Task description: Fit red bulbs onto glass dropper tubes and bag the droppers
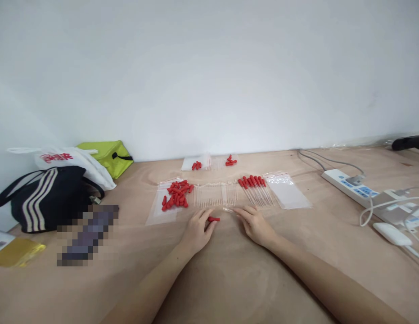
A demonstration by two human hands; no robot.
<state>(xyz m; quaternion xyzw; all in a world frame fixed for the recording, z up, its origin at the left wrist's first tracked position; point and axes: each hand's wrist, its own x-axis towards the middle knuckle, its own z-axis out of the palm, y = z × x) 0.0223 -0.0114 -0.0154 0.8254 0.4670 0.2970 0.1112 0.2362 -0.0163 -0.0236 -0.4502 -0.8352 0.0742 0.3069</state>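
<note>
hands pinch red cap and glass tube, bare tabletop nearer.

Red rubber caps, lime-green pouch, black white-striped bag.

Over on the far left, a black striped bag sat on the desk, a white carrier bag draped against it and a lime-green pouch just behind. A yellow packet lay at the left edge. Off right, a white power strip trailed grey cables, a white mouse near it.
</note>
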